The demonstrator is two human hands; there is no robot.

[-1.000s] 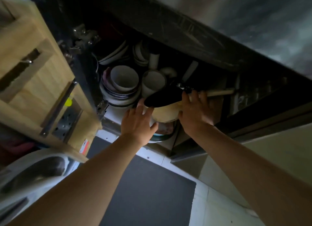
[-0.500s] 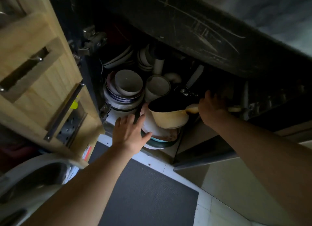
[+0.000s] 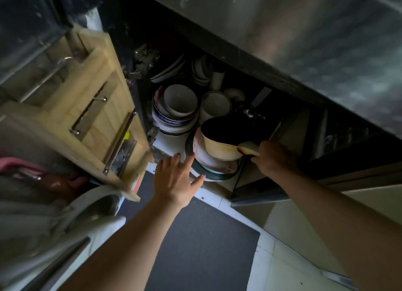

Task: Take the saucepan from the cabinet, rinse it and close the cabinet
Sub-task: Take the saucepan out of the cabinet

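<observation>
The saucepan (image 3: 219,146), cream enamel with a dark inside, hung by its handle in the clenched right hand (image 3: 274,159); the left hand (image 3: 176,180) was spread flat.

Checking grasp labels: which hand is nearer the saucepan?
Right. The right hand holds the saucepan by its handle; the left hand is open, apart from it, below-left by the plates.
</observation>
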